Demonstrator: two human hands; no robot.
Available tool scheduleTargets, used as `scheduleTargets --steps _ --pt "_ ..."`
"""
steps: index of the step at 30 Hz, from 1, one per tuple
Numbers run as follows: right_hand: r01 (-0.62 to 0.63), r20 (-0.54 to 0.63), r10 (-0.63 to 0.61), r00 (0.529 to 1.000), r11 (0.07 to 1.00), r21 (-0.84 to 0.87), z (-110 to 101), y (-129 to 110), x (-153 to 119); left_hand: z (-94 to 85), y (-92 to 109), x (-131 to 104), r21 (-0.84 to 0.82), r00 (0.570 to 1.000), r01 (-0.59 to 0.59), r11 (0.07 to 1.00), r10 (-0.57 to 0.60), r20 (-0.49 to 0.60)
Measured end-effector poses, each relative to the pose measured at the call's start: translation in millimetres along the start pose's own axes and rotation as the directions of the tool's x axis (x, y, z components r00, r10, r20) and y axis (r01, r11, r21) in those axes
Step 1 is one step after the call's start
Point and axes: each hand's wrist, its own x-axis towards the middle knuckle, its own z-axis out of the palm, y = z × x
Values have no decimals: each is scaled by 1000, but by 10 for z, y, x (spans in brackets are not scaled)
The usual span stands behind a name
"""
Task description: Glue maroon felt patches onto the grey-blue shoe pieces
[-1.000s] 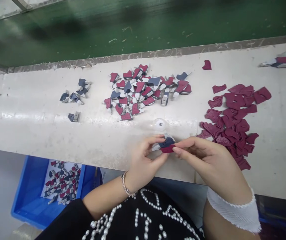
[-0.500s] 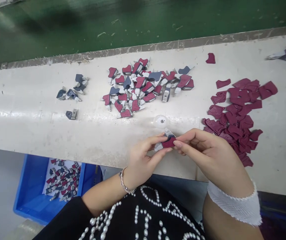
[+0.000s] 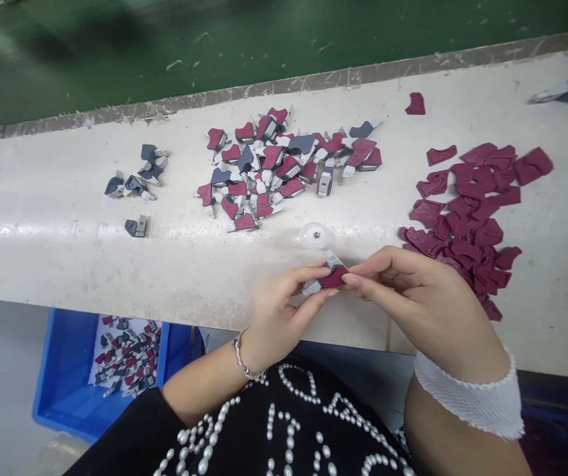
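Between my hands is a small grey and navy plastic part [image 3: 332, 260] with a maroon piece [image 3: 332, 277] lying against its side. My left hand [image 3: 284, 311] pinches the part between thumb and fingers. From the other side, the thumb and forefinger of my right hand [image 3: 407, 291] close on the end of the maroon piece. Whether that piece is fully seated I cannot tell. Just beyond the part, a white round dish [image 3: 315, 235] with a small dark centre stands on the white worktop [image 3: 204, 277]. Right of my right hand spreads a pile of loose maroon pieces [image 3: 482, 231].
A heap of grey, navy and maroon parts [image 3: 268, 165] lies at mid-table. Several navy and grey parts [image 3: 139, 185] sit further left. Below the table edge, a blue bin [image 3: 65, 370] holds similar parts. A green wall [image 3: 264, 39] runs along the back.
The camera view has shifted slightly. Both hands keep their grip, and the held part looks tilted a little differently, with more of its grey end showing.
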Motion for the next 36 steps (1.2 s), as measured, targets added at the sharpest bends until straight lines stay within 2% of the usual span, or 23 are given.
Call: scheduleTargets --steps 3,6,11,17,20,25,28,31,36 --pt "-54 33 52 998 996 70 -17 14 31 -12 -18 -2 5 1000 -13 1000 13 10" --pt "-119 133 103 986 986 120 -60 34 76 -37 -25 -4 6 999 -30 1000 29 15" --pt "-83 323 29 946 985 153 -124 56 123 -99 23 23 -26 994 -50 998 53 95" --pt "-72 373 -6 928 978 195 -110 55 134 -149 80 81 56 968 -226 972 218 124" --pt "-62 377 -19 926 977 202 -99 46 136 -150 83 85 85 964 -244 966 233 129" --pt "28 323 -63 944 993 111 -47 26 115 -137 75 71 67 975 -201 977 193 110" --pt "87 277 -85 957 996 5 0 33 82 -147 65 58 20 993 -91 996 89 83" --pt "136 293 -122 948 990 -27 23 44 43 -165 63 37 -75 996 48 996 -43 74" --pt "240 278 -207 938 967 -88 12 12 -4 -137 108 5 -205 991 125 971 -111 79"
